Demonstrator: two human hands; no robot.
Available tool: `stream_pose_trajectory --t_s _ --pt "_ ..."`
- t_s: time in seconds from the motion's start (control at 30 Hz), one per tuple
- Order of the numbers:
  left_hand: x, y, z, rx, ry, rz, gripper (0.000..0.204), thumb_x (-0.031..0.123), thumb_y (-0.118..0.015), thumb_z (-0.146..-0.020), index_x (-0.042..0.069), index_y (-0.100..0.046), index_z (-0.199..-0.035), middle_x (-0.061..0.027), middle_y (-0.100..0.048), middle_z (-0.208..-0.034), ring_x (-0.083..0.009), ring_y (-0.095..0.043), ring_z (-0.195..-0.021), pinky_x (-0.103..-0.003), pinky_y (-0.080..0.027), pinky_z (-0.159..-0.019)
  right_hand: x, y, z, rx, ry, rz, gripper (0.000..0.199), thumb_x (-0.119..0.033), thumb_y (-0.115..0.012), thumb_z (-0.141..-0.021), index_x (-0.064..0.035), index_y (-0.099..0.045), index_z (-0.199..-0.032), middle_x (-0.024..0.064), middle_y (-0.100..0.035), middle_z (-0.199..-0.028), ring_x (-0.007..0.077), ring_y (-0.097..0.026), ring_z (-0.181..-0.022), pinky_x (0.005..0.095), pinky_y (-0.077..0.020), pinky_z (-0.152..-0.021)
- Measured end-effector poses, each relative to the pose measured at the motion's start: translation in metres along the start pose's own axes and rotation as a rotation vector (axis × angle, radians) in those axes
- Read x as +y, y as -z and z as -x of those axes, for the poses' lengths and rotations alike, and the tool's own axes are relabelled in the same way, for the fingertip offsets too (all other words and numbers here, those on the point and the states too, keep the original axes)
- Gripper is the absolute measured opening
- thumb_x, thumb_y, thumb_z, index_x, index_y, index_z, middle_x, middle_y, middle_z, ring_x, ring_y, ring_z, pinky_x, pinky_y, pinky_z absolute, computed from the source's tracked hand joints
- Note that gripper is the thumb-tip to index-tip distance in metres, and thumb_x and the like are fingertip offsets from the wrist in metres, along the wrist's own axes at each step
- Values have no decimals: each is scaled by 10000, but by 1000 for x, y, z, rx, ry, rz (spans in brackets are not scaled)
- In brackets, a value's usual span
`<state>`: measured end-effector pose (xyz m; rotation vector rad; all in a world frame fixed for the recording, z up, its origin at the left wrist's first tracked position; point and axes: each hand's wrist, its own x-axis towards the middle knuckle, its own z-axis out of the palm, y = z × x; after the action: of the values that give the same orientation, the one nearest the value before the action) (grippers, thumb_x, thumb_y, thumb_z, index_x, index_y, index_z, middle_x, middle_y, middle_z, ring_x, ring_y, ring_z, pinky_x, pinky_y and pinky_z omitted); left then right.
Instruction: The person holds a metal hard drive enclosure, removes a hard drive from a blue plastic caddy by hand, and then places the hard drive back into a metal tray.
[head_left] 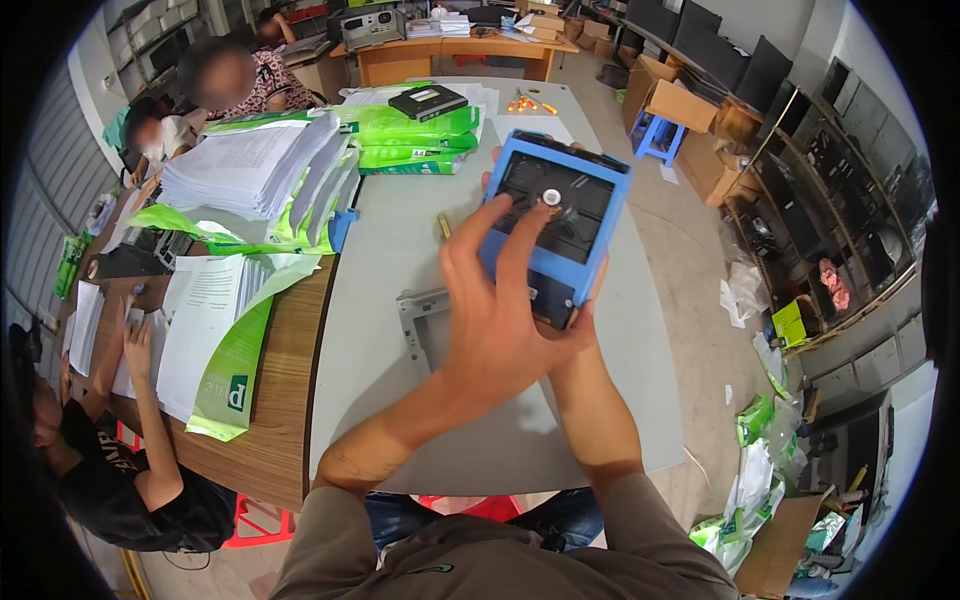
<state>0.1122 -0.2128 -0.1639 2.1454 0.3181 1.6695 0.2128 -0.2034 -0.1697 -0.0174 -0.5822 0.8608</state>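
Note:
Above the grey table I hold a blue-framed device (604,200) with a dark panel and a round silver hub in its middle. It is tilted toward me; I cannot tell its exact kind. My left hand (490,310) lies across its front, two fingertips on the panel close to the hub and the thumb along the lower end. Most of my right hand (597,285) is hidden behind the device, supporting it from the back, with fingertips showing past the left edge. Below my hands, a grey metal bracket (412,335) lies on the table (640,400), partly covered by my left forearm.
A small yellowish tool (444,227) lies left of the device. Orange-handled tools (530,103) sit at the far end. Paper stacks (240,165) and green packs (410,140), one bearing a black box (428,101), line the left. A co-worker's hand (138,345) is at the wooden table.

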Motion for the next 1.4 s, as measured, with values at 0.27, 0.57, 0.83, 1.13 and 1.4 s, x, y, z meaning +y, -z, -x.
stream_pose_trajectory --t_s 0.27,0.57,0.83,1.13,1.4 --pt "18 15 -8 -179 -106 -143 702 127 -802 -627 33 -517 -1261 -212 -389 -1280 -411 -378 -1209 -491 -377 -988 -10 -30 7 -98 57 -34 561 -517 -285 -1010 -239 -272 -1496 93 -309 -1531 416 -398 -1322 620 -358 -1064" --pt "12 17 -4 -96 -117 -25 385 110 -807 -623 89 -676 -984 -136 -490 -1189 -327 -445 -1094 -422 -407 -886 -7 -27 10 -71 133 45 495 -475 -365 -986 -240 -396 -1421 73 -321 -1521 470 -342 -1339 631 -352 -1072" --pt "10 15 -6 -69 -198 135 341 128 -807 -601 85 -678 -914 -117 -533 -1097 -301 -476 -994 -415 -412 -860 -26 -50 19 -102 234 230 573 -485 -375 -972 -181 -345 -1456 107 -293 -1532 439 -376 -1327 614 -385 -1060" --pt "9 20 -13 -195 -226 273 404 224 -808 -654 54 -583 -945 -151 -523 -1079 -314 -467 -1027 -541 -338 -1039 -38 -61 29 -132 413 607 708 -555 -377 -958 -100 -260 -1487 154 -264 -1537 367 -444 -1293 550 -473 -1004" --pt "17 23 -15 -231 -262 282 336 172 -781 -730 51 -558 -951 -154 -539 -1079 -356 -515 -1092 -587 -326 -1058 -40 -67 31 -20 552 738 703 -534 -397 -966 -98 -228 -1490 174 -300 -1503 368 -459 -1281 538 -473 -1004"
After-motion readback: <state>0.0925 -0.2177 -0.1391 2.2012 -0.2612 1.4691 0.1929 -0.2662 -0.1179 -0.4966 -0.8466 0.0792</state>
